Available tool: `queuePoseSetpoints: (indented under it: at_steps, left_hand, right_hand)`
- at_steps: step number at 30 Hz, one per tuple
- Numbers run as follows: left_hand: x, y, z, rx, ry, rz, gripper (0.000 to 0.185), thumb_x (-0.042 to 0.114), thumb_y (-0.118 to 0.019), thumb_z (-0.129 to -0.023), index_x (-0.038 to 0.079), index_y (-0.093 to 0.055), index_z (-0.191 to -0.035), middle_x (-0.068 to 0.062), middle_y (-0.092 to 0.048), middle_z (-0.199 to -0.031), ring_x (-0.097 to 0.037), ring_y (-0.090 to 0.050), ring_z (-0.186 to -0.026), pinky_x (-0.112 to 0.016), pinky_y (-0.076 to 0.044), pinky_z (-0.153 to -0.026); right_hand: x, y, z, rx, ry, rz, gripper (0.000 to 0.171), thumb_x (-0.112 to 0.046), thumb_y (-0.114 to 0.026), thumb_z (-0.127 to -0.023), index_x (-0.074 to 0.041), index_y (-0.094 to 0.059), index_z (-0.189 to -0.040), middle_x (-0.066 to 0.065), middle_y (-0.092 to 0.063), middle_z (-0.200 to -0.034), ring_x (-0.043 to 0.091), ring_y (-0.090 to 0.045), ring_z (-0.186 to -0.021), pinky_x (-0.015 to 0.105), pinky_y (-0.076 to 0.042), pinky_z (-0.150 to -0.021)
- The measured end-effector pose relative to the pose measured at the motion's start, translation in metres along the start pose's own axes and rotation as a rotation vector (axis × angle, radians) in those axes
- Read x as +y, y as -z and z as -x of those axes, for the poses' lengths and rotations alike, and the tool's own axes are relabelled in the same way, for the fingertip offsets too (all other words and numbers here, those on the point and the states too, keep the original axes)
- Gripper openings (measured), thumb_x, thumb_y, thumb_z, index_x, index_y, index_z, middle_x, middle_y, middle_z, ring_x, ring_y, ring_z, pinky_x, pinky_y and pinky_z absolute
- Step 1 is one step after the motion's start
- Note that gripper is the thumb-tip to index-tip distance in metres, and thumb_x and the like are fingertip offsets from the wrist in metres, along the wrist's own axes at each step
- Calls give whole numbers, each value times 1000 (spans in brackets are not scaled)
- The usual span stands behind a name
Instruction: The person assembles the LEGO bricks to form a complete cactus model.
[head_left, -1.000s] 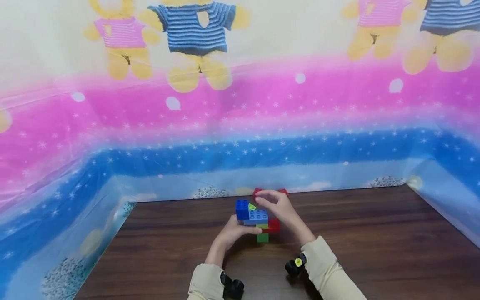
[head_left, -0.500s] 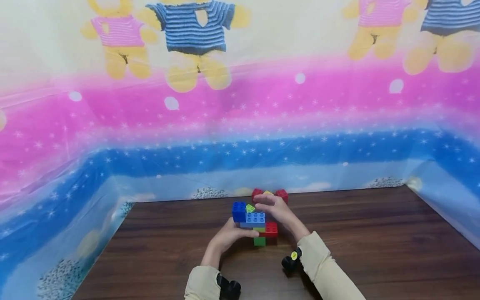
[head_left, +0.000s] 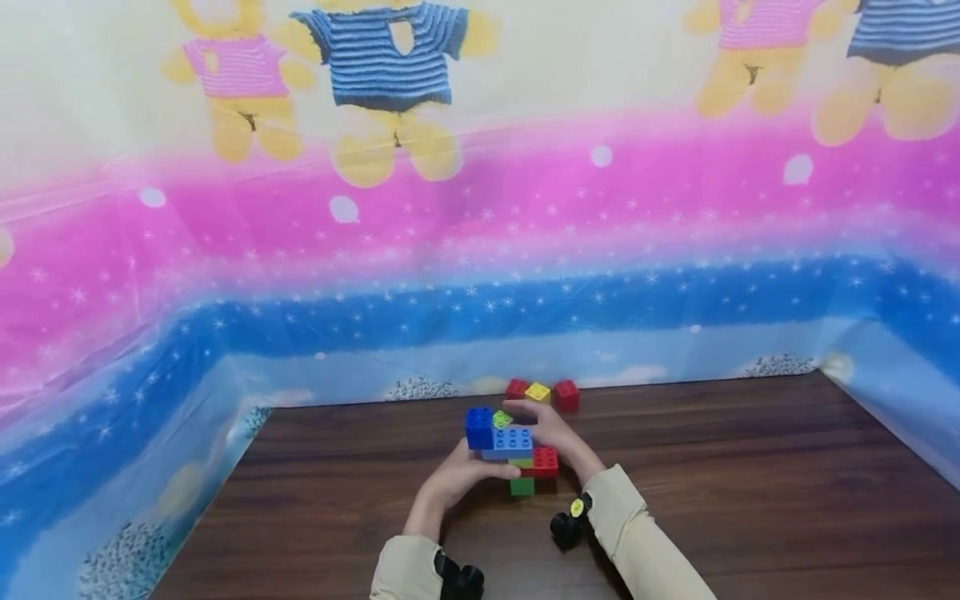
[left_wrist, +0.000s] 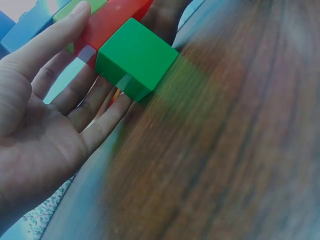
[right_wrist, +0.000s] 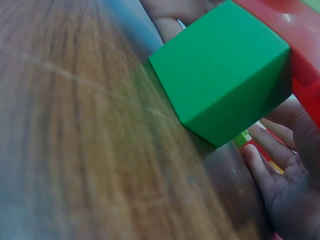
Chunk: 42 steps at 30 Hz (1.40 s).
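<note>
Between my hands stands a stack of toy building bricks. A dark blue brick (head_left: 479, 427) and a light blue brick (head_left: 512, 441) top it, above a lime layer. Lower down are a red brick (head_left: 544, 462) and a green brick (head_left: 522, 486), the latter close over the table. My left hand (head_left: 459, 479) grips the stack, thumb across its front and fingers behind, as the left wrist view shows. My right hand (head_left: 553, 431) reaches round the far right side, its fingers (right_wrist: 275, 145) loosely bent and partly hidden behind the stack. A lime piece (head_left: 502, 418) shows behind the light blue brick.
Two red bricks (head_left: 567, 396) and a yellow brick (head_left: 537, 392) lie at the table's back edge, by the printed cloth backdrop (head_left: 420, 317). The dark wooden table (head_left: 720, 483) extends to both sides. Black wrist cameras (head_left: 567, 530) hang at the sleeves.
My right hand has moved down and behind the stack, uncovering the yellow and red bricks at the back. My left hand keeps its grip, with the stack nearly in place.
</note>
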<state>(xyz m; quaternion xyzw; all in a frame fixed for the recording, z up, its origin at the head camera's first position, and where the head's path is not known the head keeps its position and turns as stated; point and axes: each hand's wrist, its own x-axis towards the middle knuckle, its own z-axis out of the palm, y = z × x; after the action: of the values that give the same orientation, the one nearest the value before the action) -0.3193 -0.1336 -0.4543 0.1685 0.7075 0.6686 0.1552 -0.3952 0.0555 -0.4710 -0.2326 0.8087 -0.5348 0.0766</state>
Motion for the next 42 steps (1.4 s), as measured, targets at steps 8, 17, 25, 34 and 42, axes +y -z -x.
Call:
queuePoseSetpoints:
  at_steps: [8,17,25,34,42]
  left_hand:
    - [2,0,0,-11,-2,1,72,13,-78,-81,3,-42,-142,-15,-59,-134,-17,-60,-115,-40,-47,-106]
    - [1,-2,2,1,-1,3,72,12,-79,-81,2,-42,-143,-15,-60,-133,-17,-60,-116,-40,-47,-106]
    - [0,-1,2,6,3,0,76,15,-80,-81,1,-39,-144,-16,-58,-134,-17,-59,-115,-41,-47,-106]
    - [-1,0,3,10,13,-3,75,14,-79,-81,1,-40,-143,-16,-59,-134,-17,-60,-115,-41,-47,-106]
    - [2,0,4,17,24,0,72,15,-80,-81,4,-42,-141,-13,-61,-132,-16,-60,-113,-42,-46,-107]
  right_hand:
    - [-1,1,-5,-86,103,142,55,-9,-64,-90,4,-46,-140,28,-49,-142,45,-47,-130,52,-46,-104]
    - [2,-1,-8,-81,178,237,52,-9,-66,-89,7,-50,-136,31,-56,-132,44,-54,-119,50,-51,-98]
    - [2,-8,-7,-14,65,165,45,-10,-67,-89,0,-57,-132,25,-61,-128,37,-57,-115,49,-50,-99]
    - [2,-11,-6,10,42,156,43,-7,-68,-89,0,-59,-130,24,-61,-128,37,-58,-116,48,-51,-98]
    - [-1,-10,-5,16,14,140,43,-9,-67,-89,0,-59,-130,26,-60,-127,35,-58,-111,43,-54,-93]
